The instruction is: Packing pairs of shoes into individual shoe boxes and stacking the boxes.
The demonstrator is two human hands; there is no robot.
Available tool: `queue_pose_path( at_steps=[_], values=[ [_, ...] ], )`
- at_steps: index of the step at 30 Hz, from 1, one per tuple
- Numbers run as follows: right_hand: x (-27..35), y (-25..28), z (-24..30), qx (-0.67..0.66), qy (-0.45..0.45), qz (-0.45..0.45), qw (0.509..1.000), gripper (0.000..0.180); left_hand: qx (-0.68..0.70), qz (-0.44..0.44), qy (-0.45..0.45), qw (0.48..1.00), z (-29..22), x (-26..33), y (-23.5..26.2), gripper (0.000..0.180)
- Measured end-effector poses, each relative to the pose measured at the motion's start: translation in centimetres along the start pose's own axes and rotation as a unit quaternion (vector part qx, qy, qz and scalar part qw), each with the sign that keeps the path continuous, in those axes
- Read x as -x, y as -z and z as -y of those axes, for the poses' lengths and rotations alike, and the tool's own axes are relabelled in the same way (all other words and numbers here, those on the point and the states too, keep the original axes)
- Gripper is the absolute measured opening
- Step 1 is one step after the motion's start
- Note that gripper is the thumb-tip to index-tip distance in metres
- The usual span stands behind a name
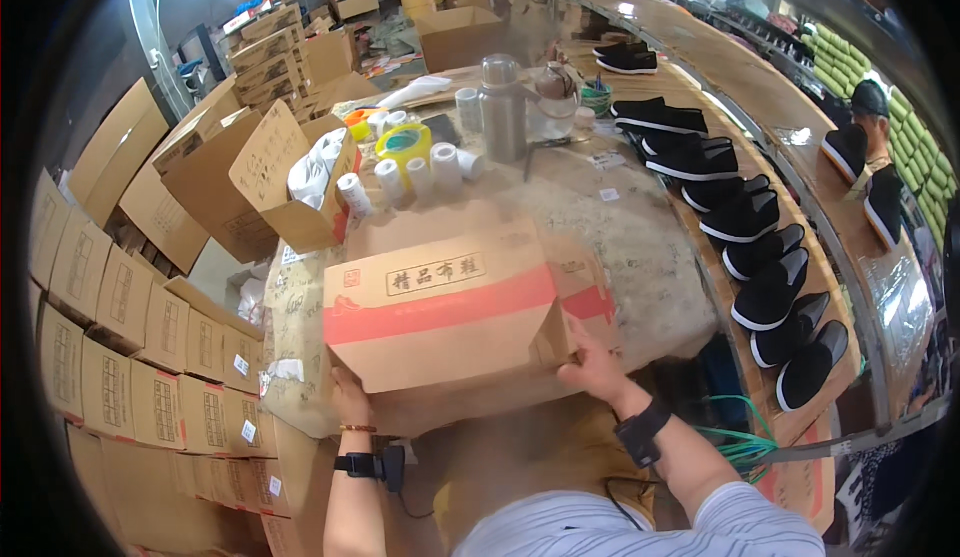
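A brown cardboard shoe box (450, 342) with a red band and black print lies in front of me, its long side facing me. My left hand (350, 395) grips its lower left corner, with the fingers partly hidden by the box. At the right end, by the folded end flap (550, 335), is my right hand (597, 362). Its index finger stretches toward the flap and the thumb stands apart from it. More flat printed cardboard (590, 297) shows behind that end. The box's inside is out of sight.
Behind the box on the worktable (660, 257) stand white rolls (445, 165), yellow tape rolls (405, 142) and a grey flask (502, 117). Black shoes (740, 212) line a wooden shelf at right. Stacked cartons (130, 327) fill the left. Another person (873, 117) appears at far right.
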State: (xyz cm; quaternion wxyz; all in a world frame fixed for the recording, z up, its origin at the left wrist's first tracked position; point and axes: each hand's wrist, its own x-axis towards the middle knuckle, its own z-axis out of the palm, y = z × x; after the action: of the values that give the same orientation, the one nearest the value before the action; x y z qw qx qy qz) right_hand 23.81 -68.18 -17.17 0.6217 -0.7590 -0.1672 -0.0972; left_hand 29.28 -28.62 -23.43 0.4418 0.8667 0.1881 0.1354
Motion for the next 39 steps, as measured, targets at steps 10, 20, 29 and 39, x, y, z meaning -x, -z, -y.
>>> queue_pose_path(
  at_steps=[10,20,29,39],
  values=[
    [-2.7,-3.1,-3.6,0.343,-0.082,-0.075,0.933,0.036,0.316,-0.038,-0.018,0.948,-0.6,0.0,0.0,0.07],
    [-3.7,-2.1,-1.6,0.34,-0.063,-0.082,0.935,0.037,0.214,0.003,-0.019,0.977,-3.1,1.7,1.0,0.082],
    [-4.1,-0.9,-5.4,0.115,-0.192,-0.143,0.964,0.038,0.061,0.081,-0.136,0.985,-5.4,1.6,1.9,0.054],
    [-7.8,9.3,15.4,0.395,-0.09,0.224,0.887,0.034,0.223,0.105,-0.502,0.829,-19.8,-1.5,9.8,0.055]
  ],
)
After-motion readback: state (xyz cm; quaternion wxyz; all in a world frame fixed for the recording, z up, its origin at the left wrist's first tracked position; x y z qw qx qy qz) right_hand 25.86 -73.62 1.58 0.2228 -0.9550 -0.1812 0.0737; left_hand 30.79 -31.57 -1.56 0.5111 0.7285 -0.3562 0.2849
